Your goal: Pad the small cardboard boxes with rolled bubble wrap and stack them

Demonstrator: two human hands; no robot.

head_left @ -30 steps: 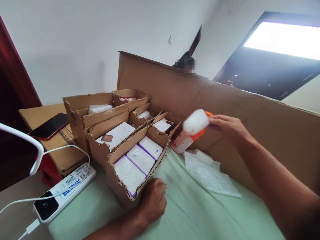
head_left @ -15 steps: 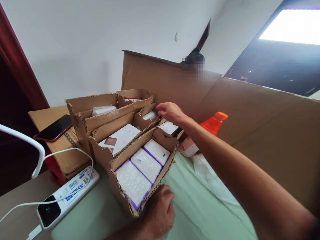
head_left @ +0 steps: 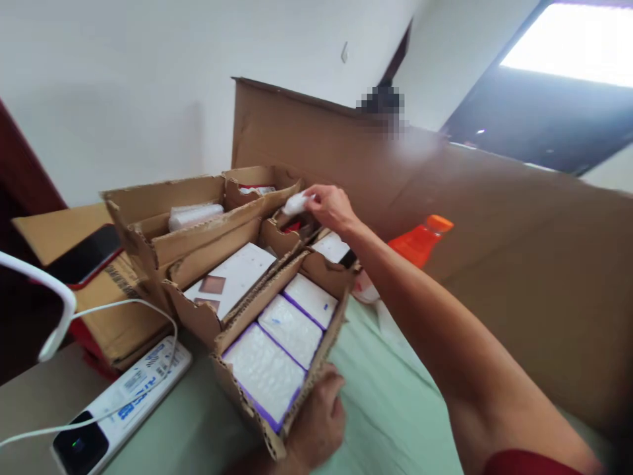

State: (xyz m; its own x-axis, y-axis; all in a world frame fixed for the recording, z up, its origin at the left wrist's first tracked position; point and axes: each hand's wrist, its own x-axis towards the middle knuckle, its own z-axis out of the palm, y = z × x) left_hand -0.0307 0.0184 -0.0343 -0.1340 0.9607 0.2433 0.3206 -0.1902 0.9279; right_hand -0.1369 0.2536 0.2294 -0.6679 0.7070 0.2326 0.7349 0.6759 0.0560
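My right hand (head_left: 330, 206) pinches a small white wrapped packet (head_left: 295, 203) just above the back compartment of a cardboard divider box. Red shows inside that compartment (head_left: 293, 227). My left hand (head_left: 319, 417) is curled closed against the near side of the front cardboard tray (head_left: 274, 445); whether its fingers hold anything is hidden. That tray carries white packs with purple edges (head_left: 289, 330). Behind it, a compartment holds a white box (head_left: 242, 274) with brown squares. Another white box (head_left: 331, 247) lies below my right wrist.
A bottle with an orange cap (head_left: 415, 241) stands right of the trays, beside a tall cardboard wall (head_left: 519, 264). At left are a phone (head_left: 86, 256) on a carton (head_left: 116, 316) and a white power bank (head_left: 123, 402) with a cable. A blurred person is behind the cardboard.
My right hand has taken hold of the white packet and lifted it from its compartment. My left hand stays by the front tray. The view has shifted slightly.
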